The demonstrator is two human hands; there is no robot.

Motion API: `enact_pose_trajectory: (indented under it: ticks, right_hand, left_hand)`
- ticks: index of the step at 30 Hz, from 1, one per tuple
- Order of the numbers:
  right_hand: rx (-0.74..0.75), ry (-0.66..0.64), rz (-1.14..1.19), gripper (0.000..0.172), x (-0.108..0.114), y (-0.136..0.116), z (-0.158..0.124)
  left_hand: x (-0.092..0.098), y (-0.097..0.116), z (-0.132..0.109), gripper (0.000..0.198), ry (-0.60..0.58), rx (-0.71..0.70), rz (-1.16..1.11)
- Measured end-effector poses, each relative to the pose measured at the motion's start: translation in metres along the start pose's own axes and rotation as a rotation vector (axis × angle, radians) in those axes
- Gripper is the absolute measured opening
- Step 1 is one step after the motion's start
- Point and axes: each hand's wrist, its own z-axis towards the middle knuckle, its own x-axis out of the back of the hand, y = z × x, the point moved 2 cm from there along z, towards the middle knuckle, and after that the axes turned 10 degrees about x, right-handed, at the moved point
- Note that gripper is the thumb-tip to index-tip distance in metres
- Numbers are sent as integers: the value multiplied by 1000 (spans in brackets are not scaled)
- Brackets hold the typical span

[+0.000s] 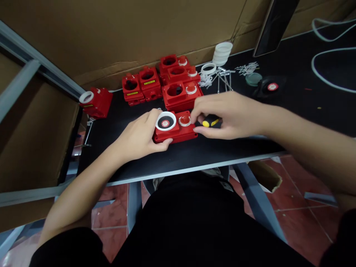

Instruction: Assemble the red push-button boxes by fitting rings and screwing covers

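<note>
Brown cardboard sheets (111,33) behind and at left, braced by grey metal bars (26,72). Black tabletop (300,111) with pale front edge. Below, glossy red floor tiles (294,222).

Red switch housing (178,133): glossy, smooth plastic.
Screwdriver handle (210,121): black and yellow plastic.
Tabletop (211,150): matt black, smooth.
Far wall (111,37): dull brown cardboard.
Screws (247,68), far right: bright metal.
Floor tiles (292,218): glossy red.

On a black table (194,155), the left hand (139,135) grips the near left end of a red box (175,129) carrying a white ring (165,121). The right hand (230,115) closes around a black-and-yellow screwdriver handle (210,121) at the box's right end. Farther back sit more red boxes (167,81), stacked white rings (222,52) and scattered screws (247,68).
</note>
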Motion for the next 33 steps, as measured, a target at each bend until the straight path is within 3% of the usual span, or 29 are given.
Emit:
enact_pose_trajectory:
  ticks: [3, 16, 21, 24, 27, 31, 33]
  right_hand:
    - [-69, -40, -60, 16, -7, 3, -16]
    - [84, -27, -68, 12, -18, 5, -14]
    - [70, -156, -227, 15, -10, -3, -10]
    - [82, -251, -350, 17, 3, -7, 3]
    - [76, -233, -349, 16, 28, -2, 18]
    - [-56, -78, -413, 13, 74, 32, 12]
    - [-135, 105, -490, 14, 97, 62, -6]
  left_hand:
    - [-1, 3, -1, 64, -7, 18, -1]
    - [-2, 4, -1, 64, 4, 28, -20]
    - [-4, 5, 1, 57, 7, 19, -50]
    - [-3, 4, 0, 54, 17, 10, -57]
    - [-2, 0, -1, 53, 26, -5, -87]
    - [-2, -4, -1, 52, 56, -36, -106]
    - [-2, -6, -1, 49, 77, -51, -100]
